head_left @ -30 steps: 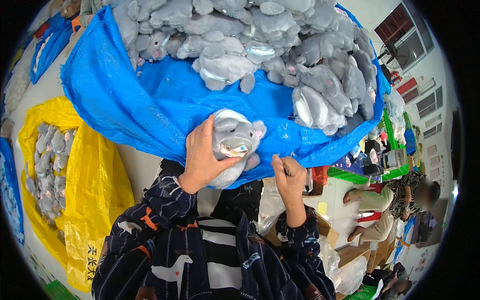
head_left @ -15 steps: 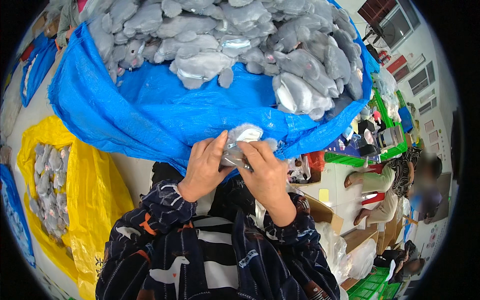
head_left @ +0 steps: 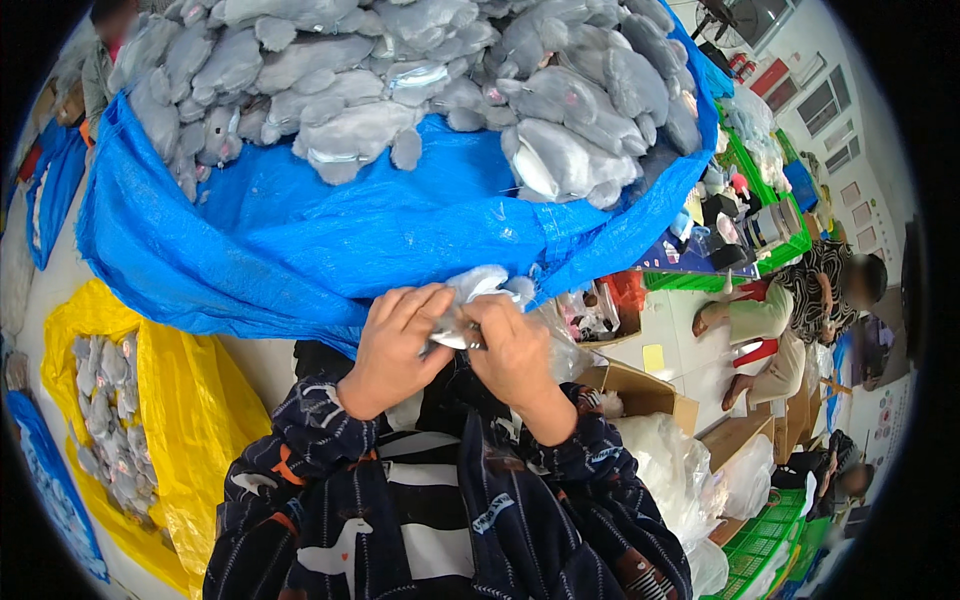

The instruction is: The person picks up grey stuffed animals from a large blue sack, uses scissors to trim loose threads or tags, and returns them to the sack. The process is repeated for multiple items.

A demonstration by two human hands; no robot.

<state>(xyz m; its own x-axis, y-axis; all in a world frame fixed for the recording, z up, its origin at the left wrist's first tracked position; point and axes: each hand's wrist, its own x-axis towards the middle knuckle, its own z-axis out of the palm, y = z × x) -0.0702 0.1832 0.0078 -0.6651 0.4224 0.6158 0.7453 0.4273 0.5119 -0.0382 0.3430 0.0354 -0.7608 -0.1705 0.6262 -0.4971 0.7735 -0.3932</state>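
My left hand (head_left: 397, 340) and my right hand (head_left: 518, 360) are close together in front of me, both closed on a small grey plush toy (head_left: 478, 283) with a white patch. My fingers and thumbs pinch its lower part, hiding much of it. A small shiny bit shows between the fingertips, too small to name. Just beyond my hands, a large blue woven sack (head_left: 340, 225) lies open, heaped with grey plush toys (head_left: 350, 135), limp and furry, some with white patches.
To the left, a yellow sack (head_left: 205, 420) holds more grey plush pieces (head_left: 108, 400). Cardboard boxes (head_left: 640, 395), clear plastic bags (head_left: 655, 470) and green crates (head_left: 760, 540) line the right side. Other people (head_left: 810, 310) sit further right, near a table with toys.
My view has shifted, so the sack and its heap appear further left. Both hands keep hold of the plush toy, and my right fingers have curled in more tightly.
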